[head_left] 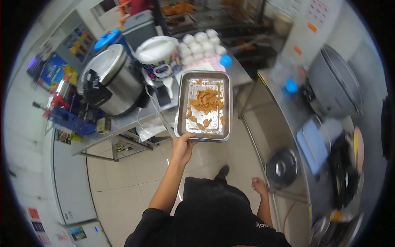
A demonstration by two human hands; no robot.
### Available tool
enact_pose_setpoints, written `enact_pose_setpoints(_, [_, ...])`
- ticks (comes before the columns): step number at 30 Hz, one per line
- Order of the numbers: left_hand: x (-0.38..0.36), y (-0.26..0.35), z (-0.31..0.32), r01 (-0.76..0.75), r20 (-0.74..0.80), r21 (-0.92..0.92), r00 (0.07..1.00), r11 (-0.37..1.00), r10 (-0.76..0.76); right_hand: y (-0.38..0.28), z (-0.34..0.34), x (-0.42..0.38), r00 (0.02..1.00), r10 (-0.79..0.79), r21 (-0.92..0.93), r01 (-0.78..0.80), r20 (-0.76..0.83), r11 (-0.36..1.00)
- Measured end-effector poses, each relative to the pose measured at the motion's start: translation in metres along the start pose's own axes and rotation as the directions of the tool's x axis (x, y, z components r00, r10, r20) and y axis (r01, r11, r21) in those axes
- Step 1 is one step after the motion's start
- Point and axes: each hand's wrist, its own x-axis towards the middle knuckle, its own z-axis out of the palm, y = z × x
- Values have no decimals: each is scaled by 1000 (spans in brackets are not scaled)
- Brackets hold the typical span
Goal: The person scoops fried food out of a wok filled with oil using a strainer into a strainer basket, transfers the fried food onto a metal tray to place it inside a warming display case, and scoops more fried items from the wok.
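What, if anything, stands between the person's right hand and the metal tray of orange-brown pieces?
Nothing visible does. Only floor shows behind the gap between the right hand and the metal tray; the left hand holds the tray's near edge.

A commercial kitchen, its steel surface (119, 121) crowded with a large cooker (117, 82) and rows of white cups (201, 47). Fried food (177, 9) sits in a display case (210, 18) behind, and a big pot (335, 78) stands on a second metal counter (284, 111) above a tiled floor (144, 177).
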Motion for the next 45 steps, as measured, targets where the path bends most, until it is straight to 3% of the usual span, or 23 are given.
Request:
enact_pose_setpoints(5, [-96, -15, -12, 83, 155, 81, 983, 993, -95, -73, 43, -148, 983, -31, 194, 67, -180, 979])
enact_pose_setpoints(10, [-207, -18, -21, 206, 248, 192, 936, 959, -251, -129, 75, -277, 940, -201, 344, 292, -276, 893])
enact_pose_setpoints(15, [-287, -36, -16, 313, 401, 292, 818, 904, -412, -139, 66, -398, 829, -237, 428, 481, -507, 765])
enact_pose_setpoints(19, [-350, -83, 7, 354, 468, 408, 710, 842, -526, -107, 47, -485, 646, -213, 289, 579, -733, 763])
enact_pose_setpoints(22, [-414, -125, 32, 372, 546, 484, 579, 792, -605, -63, 29, -565, 445, -238, 16, 495, -863, 869])
enact_pose_setpoints(23, [-401, -171, 46, 345, 556, 512, 566, 787, -609, -29, 8, -540, 434, -215, 39, 506, -875, 861])
enact_pose_setpoints(28, [-526, -285, 71, 330, 609, 635, 341, 698, -716, 110, -12, -658, 288, -25, 121, 480, -957, 869])
enact_pose_setpoints(29, [-549, -313, 74, 332, 610, 651, 308, 683, -730, 133, -17, -680, 336, 52, 225, 501, -941, 836])
enact_pose_setpoints(31, [-533, -390, 99, 340, 593, 668, 294, 662, -749, 172, -56, -644, 442, 174, 421, 554, -880, 718])
enact_pose_setpoints(34, [-592, -461, 100, 420, 490, 761, 129, 495, -862, 241, -56, -672, 377, 133, 359, 631, -917, 687])
enact_pose_setpoints(35, [-618, -481, 102, 403, 474, 790, 77, 462, -877, 264, -55, -687, 409, 198, 430, 617, -891, 659])
enact_pose_setpoints(39, [-718, -570, 113, 287, 546, 803, -4, 522, -838, 353, -83, -747, 262, 327, 418, 619, -908, 665])
enact_pose_setpoints(42, [-782, -626, 138, 357, 420, 858, -71, 371, -905, 401, -116, -813, 193, 437, 455, 617, -879, 642])
enact_pose_setpoints(45, [-815, -691, 195, 291, 337, 915, -176, 279, -925, 454, -168, -821, 61, 447, 399, 568, -892, 720])
